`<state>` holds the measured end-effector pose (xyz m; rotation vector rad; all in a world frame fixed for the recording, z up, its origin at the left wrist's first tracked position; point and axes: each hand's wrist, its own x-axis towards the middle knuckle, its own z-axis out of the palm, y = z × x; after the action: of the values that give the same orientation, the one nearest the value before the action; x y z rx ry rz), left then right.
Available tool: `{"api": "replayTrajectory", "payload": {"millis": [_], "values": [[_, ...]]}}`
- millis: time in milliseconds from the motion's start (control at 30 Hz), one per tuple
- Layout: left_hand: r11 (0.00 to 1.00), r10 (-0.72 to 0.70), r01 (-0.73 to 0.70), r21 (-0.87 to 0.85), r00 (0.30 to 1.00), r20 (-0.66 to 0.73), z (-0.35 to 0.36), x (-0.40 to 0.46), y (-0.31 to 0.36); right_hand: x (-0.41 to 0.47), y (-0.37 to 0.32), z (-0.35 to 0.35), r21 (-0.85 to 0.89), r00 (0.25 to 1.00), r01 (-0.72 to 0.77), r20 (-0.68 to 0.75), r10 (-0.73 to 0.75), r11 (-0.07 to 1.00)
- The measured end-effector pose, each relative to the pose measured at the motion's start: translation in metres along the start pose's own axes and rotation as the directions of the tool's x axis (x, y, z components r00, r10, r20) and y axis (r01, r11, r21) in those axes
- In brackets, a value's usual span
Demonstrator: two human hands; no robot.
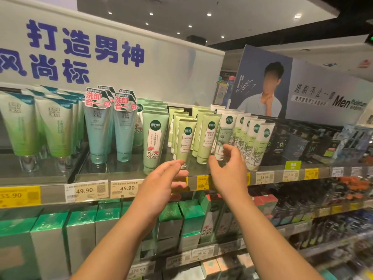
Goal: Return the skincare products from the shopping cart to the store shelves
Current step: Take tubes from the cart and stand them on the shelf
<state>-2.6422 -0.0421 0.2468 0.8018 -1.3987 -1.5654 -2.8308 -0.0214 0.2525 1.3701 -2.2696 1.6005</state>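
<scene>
Rows of skincare tubes stand cap-down on the top shelf (129, 174). A light-green tube (184, 141) stands at the front of its row, between a darker green flower-print tube (154, 138) and another light-green tube (207, 138). My left hand (161, 184) reaches up just below that tube, fingertips close to its cap, holding nothing. My right hand (228, 170) is raised beside it with relaxed, spread fingers in front of the white leaf-print tubes (224, 136), gripping nothing. The shopping cart is out of view.
Teal tubes (101, 130) and green-white tubes (22, 126) fill the shelf's left part; dark boxes (294, 144) sit at the right. Price tags (86, 190) line the shelf edge. Green boxed products (80, 235) crowd the shelf below. A large sign (84, 51) spans above.
</scene>
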Motion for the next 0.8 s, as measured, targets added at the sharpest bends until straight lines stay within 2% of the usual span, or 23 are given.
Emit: {"api": "replayTrajectory", "payload": {"millis": [267, 467, 600, 800], "values": [[1.000, -0.009, 0.010, -0.017, 0.999, 0.043, -0.002, -0.008, -0.008, -0.054, 0.010, -0.020, 0.019, 0.998, 0.053, 0.014, -0.053, 0.998], [0.998, -0.043, 0.050, -0.044, 0.986, 0.158, 0.007, -0.010, -0.024, -0.089, 0.031, -0.045, -0.015, 0.997, 0.005, 0.072, -0.004, 1.000], [0.993, -0.082, 0.103, -0.056, 0.950, 0.301, 0.031, -0.017, -0.047, -0.132, 0.061, -0.071, -0.069, 0.987, -0.142, 0.067, 0.147, 0.987], [0.972, -0.214, 0.235, 0.022, 0.841, 0.496, 0.093, -0.049, -0.092, -0.210, 0.103, -0.123, -0.059, 0.917, -0.397, 0.007, 0.398, 0.916]]}}
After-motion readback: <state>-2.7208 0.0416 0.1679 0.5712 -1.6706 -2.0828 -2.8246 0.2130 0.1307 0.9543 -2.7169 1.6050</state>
